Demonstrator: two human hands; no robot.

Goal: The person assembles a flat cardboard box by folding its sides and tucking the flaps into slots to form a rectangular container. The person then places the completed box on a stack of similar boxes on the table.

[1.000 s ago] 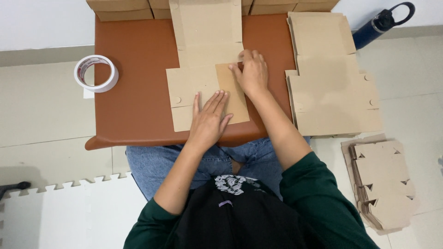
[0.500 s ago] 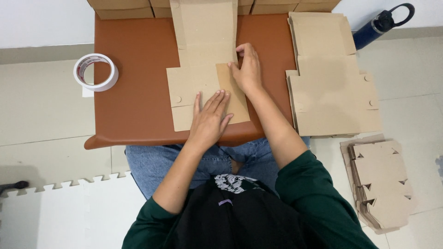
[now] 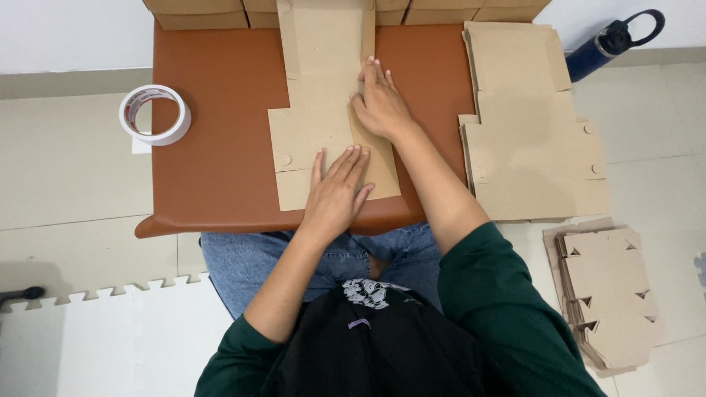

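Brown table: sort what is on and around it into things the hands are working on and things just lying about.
In hand:
flat cardboard sheet, pressed down by the left hand and the right hand
brown table under it

Lying about:
tape roll at the table's left edge
stack of flat cardboard at the right
cardboard pile on the floor
blue bottle

Right hand (image 3: 379, 103) has slid up the cardboard sheet (image 3: 327, 95) — slightly.
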